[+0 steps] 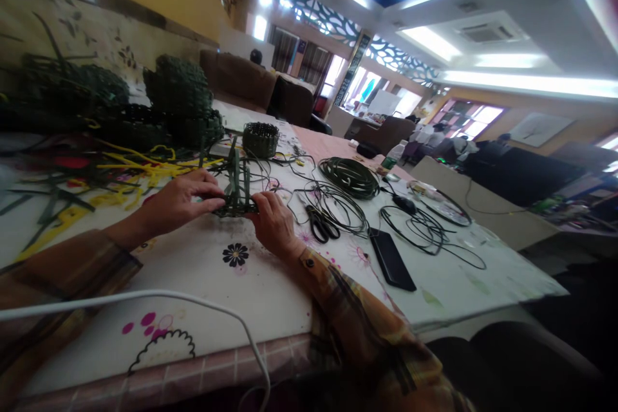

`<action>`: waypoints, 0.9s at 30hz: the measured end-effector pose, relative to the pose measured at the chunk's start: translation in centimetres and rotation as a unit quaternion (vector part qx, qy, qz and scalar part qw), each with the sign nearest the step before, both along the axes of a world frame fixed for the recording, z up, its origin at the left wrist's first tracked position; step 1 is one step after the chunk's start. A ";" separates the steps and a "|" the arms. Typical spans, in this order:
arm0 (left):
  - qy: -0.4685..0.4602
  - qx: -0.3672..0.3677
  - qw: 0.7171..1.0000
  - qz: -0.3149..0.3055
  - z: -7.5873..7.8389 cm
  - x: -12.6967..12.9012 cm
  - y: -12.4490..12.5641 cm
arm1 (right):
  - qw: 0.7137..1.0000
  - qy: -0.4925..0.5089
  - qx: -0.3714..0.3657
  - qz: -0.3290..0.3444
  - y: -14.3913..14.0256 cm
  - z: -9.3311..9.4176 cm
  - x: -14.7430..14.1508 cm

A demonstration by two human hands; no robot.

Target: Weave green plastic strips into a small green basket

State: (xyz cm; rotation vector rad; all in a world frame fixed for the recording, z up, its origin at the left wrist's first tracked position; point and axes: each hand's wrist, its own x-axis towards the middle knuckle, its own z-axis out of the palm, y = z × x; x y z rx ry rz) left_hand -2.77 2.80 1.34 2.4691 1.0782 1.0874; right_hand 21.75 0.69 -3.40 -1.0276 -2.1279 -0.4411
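Head view shows both hands meeting at a small dark green woven piece of flat plastic strips (235, 198), half built, lying on the white flowered tablecloth (270, 296) near the table's middle. The left hand (179, 201) pinches its left edge with narrow fingers; the right hand (271, 220) grips the near right corner, fingers closed on the weave. Loose strip ends stand up from it. It looks light and springy, likely to slip apart unless held at the woven base, not the free ends. Just right lie black-handled scissors (320, 223), a black phone (392, 260) and coils of dark green cord (350, 177). Farther off sits a small round green woven basket (261, 139); at far left, yellow strips (140, 170) lie scattered
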 end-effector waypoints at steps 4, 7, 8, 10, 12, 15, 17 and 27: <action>0.002 -0.010 1.000 0.020 0.0 0.5 -0.3 | 1.000 -0.002 0.012 -0.003 -0.1 -0.1 -0.2; 0.000 -0.024 0.999 0.030 0.1 0.9 -0.5 | 1.000 -0.005 0.004 -0.011 -0.3 -0.1 -0.3; 0.002 -0.031 0.999 0.030 0.1 1.0 -0.6 | 1.000 -0.005 0.004 -0.011 -0.4 -0.1 -0.4; 0.008 -0.043 0.999 0.030 0.1 1.1 -0.6 | 1.000 -0.006 0.006 -0.010 -0.5 -0.2 -0.4; 0.014 -0.051 0.998 0.030 0.2 1.1 -0.5 | 1.000 -0.005 0.011 -0.011 -0.5 -0.2 -0.5; 0.020 -0.059 0.998 0.029 0.4 1.0 -0.4 | 1.000 -0.003 0.025 -0.017 -0.6 -0.2 -0.5; 0.024 -0.068 0.997 0.023 0.5 1.0 -0.3 | 0.999 -0.003 0.037 -0.019 -0.6 -0.2 -0.6; 0.008 -0.099 0.995 -0.002 0.4 0.6 0.0 | 1.000 -0.015 0.009 -0.019 -0.7 -0.3 -0.6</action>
